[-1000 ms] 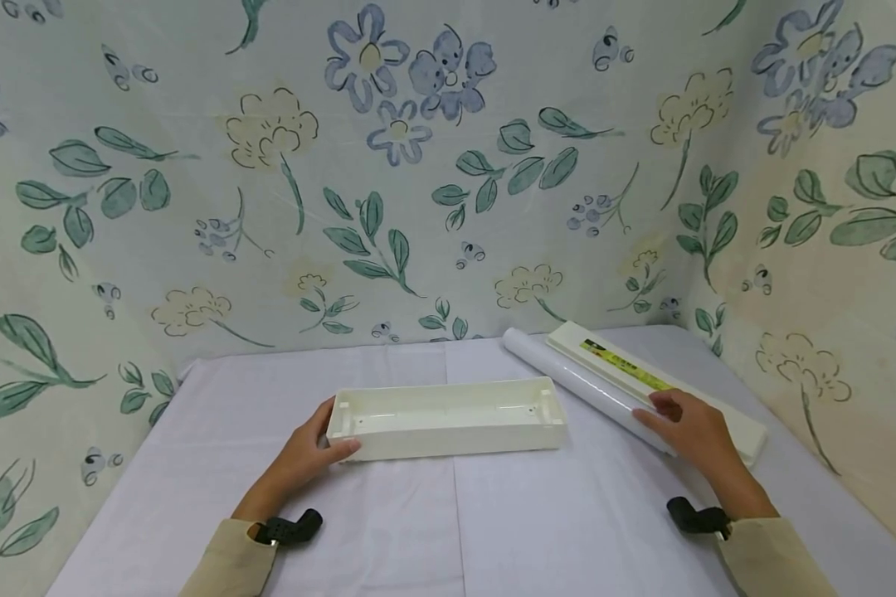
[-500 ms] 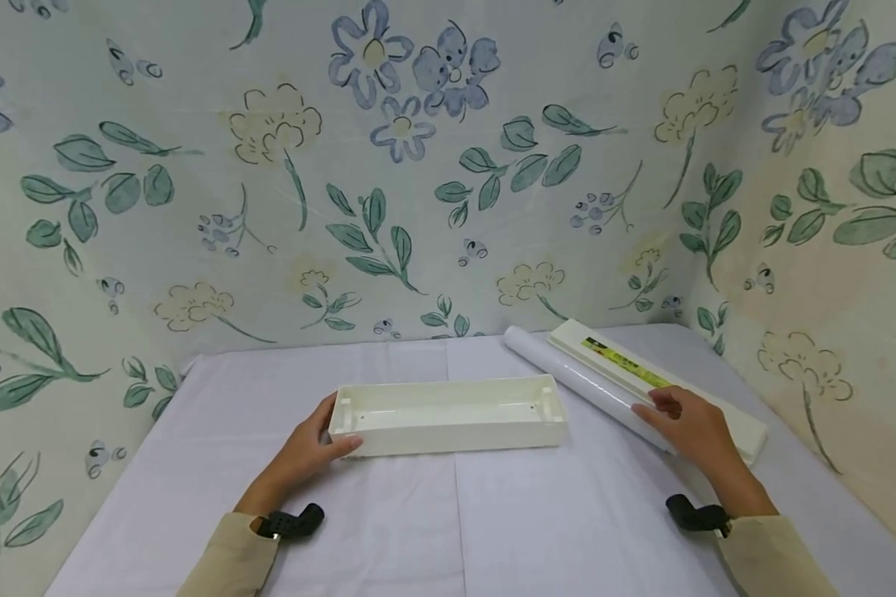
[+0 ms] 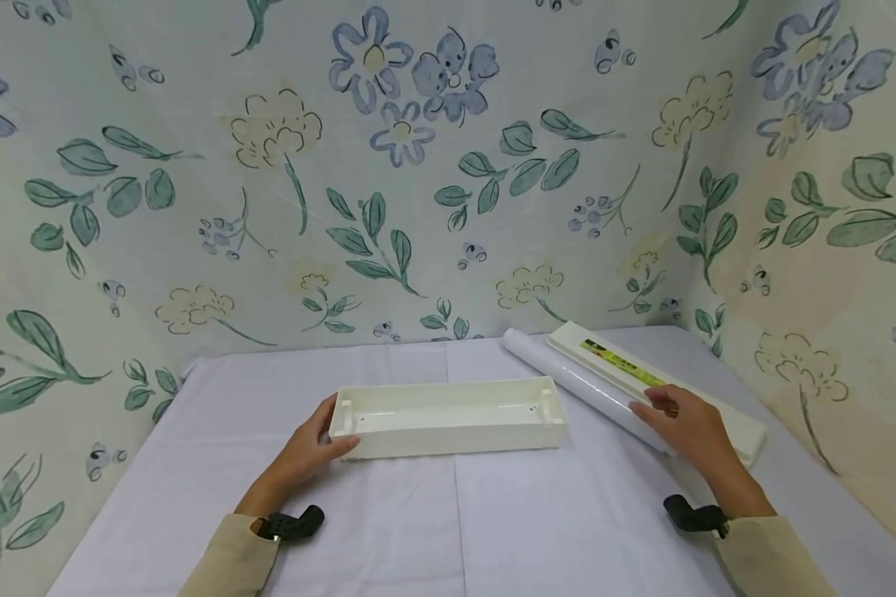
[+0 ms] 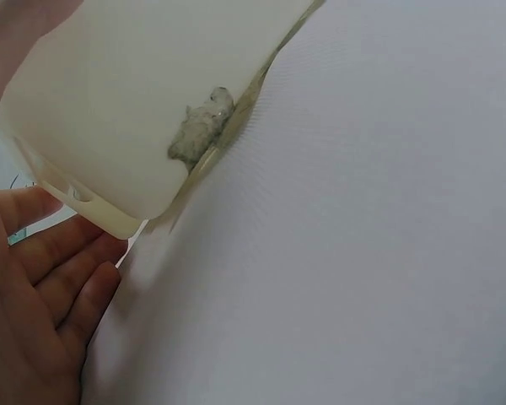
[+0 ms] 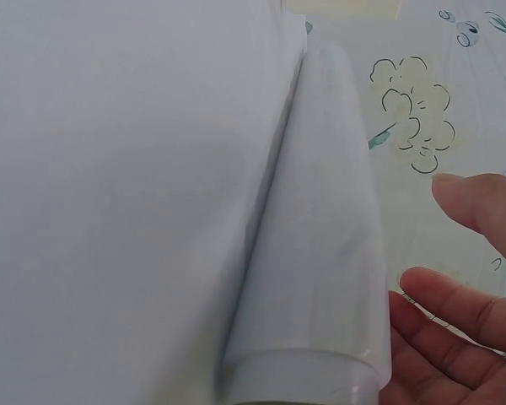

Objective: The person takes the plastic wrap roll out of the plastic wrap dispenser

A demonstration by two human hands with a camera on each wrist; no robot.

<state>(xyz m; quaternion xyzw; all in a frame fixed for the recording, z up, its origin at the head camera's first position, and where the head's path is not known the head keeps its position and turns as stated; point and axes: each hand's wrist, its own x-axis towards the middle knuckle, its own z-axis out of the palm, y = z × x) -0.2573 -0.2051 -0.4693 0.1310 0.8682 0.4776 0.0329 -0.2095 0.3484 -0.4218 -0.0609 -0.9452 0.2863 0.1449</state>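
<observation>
A long cream plastic box (image 3: 448, 441), open at the top, lies across the middle of the table. My left hand (image 3: 309, 452) grips its left end, thumb on the front wall and fingers round the end. In the left wrist view a greyish patch (image 4: 202, 126) marks the box's outer wall near the bottom edge. To the right a shiny white roll of film (image 3: 586, 385) lies slantwise. My right hand (image 3: 690, 427) hovers at its near end, fingers loosely bent beside the roll and thumb raised apart from it in the right wrist view.
Alongside the roll lies a long cream lid-like piece (image 3: 739, 427) with a yellow-green label (image 3: 620, 363), partly under my right hand. A white cloth (image 3: 388, 531) covers the table. Floral-patterned walls (image 3: 418, 249) rise at the back and right.
</observation>
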